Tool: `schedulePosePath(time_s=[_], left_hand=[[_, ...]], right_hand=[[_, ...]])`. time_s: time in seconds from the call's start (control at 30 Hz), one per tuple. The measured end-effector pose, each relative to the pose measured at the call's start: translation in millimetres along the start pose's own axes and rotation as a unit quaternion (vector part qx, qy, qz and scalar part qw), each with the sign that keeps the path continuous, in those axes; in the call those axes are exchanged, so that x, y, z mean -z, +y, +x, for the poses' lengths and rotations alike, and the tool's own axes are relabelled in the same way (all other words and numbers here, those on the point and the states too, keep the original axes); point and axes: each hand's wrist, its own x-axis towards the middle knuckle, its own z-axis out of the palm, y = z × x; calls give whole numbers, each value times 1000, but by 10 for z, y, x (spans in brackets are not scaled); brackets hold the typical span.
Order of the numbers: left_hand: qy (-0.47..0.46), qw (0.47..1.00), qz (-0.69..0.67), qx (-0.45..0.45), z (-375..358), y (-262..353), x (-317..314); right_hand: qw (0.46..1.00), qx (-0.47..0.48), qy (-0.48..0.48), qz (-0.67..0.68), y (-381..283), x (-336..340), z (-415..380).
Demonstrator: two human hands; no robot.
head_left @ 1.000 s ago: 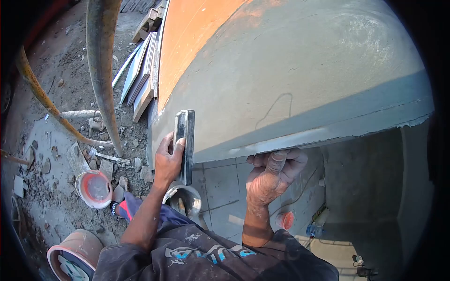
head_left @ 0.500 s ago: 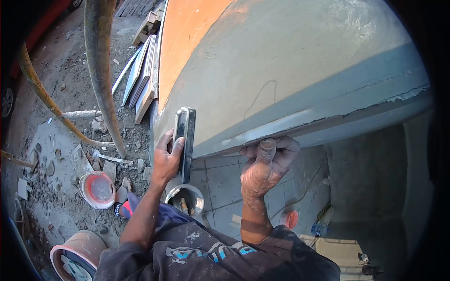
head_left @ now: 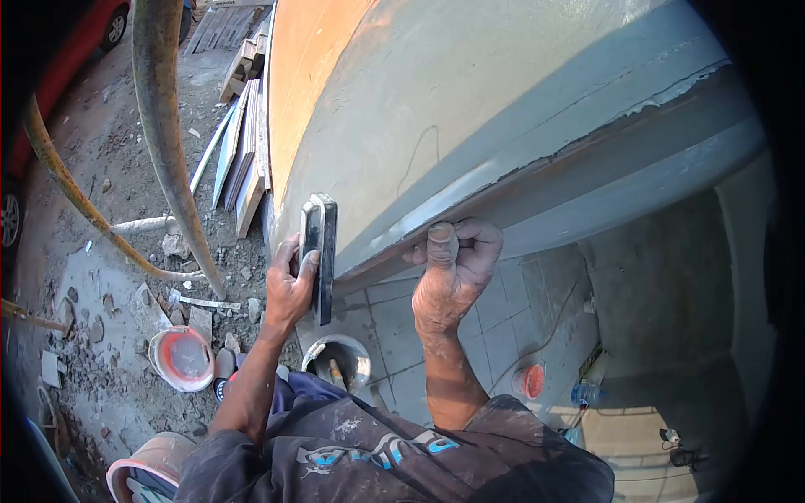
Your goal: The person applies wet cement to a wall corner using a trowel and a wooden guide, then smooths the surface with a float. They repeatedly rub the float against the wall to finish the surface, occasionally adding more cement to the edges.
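Observation:
My left hand [head_left: 288, 289] grips a black plastering float [head_left: 322, 261] held upright on edge, thumb over its back, close to the left end of the grey wall. The wall [head_left: 360, 159] wears smooth grey plaster, with a ragged plaster edge along its lower side. Just below that edge is my right hand [head_left: 457, 272], fingers curled and thumb pressed against them. Whether anything is pinched there I cannot make out. Both forearms and the dark shirt are smeared with dried plaster.
Below the float stands a bucket [head_left: 338, 356] with a tool handle in it. A pinkish bucket [head_left: 182, 359] and a large tub [head_left: 147, 469] sit on rubble at left. Yellowish poles [head_left: 161, 109] and stacked boards [head_left: 237, 155] rise at left. A water bottle [head_left: 586, 393] lies on the right.
The view has tilted, and the wall edge shows more of its underside. My right hand has shifted left in view, towards the left hand. The float stays in my left hand.

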Motion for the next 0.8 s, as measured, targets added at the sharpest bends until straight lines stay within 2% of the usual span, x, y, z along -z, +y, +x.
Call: schedulePosePath(time_s=[0.03, 0.1, 0.13, 0.17, 0.23, 0.3, 0.37, 0.4, 0.43, 0.5, 0.57, 0.63, 0.7, 0.73, 0.77, 0.8], left_hand=[[17, 997, 59, -43, 196, 63, -44], [5, 999, 37, -23, 682, 762, -238], [-9, 996, -12, -90, 859, 1055, -333], [-12, 994, -11, -106, 904, 1356, -406], [-48, 979, 6, -198, 652, 1622, -400], [-77, 953, 95, -278, 244, 1362, -199], [-45, 957, 119, -261, -128, 635, -26], [-10, 991, 42, -129, -250, 166, -14], [26, 999, -38, 10, -366, -217, 7], [49, 995, 50, 77, -99, -559, 115], [28, 992, 85, 91, 448, -543, 78], [39, 997, 67, -3, 800, -53, -68], [43, 998, 46, -27, 676, 503, -170], [17, 997, 31, -62, 459, 588, -161], [-30, 996, 69, -57, 172, 686, -78], [-7, 987, 85, -135, -106, 476, -55]], right_hand=[[1000, 6, 0, -8, 13, -12, 19], [1000, 9, 0, -29, 21, -7, 13], [1000, 7, 3, -30, 7, -4, -3], [1000, 8, 5, -30, -3, -17, 4], [999, 12, 11, -33, -26, -26, 11], [999, 15, 15, -31, -18, -45, 14], [1000, 13, 7, 7, 13, -35, 20], [1000, 13, 7, 24, 26, -24, 13], [1000, 9, 8, 22, 33, -18, 4], [1000, 5, 6, 15, 27, -12, 14], [1000, 7, 8, 2, 17, -22, 40], [1000, 6, 12, -8, 10, -17, 27], [1000, 6, 17, -9, 20, -23, 28], [1000, 6, 12, -8, 15, -20, 27], [1000, 8, 9, -4, 7, -27, 27], [1000, 9, 5, 1, 3, -40, 29]])
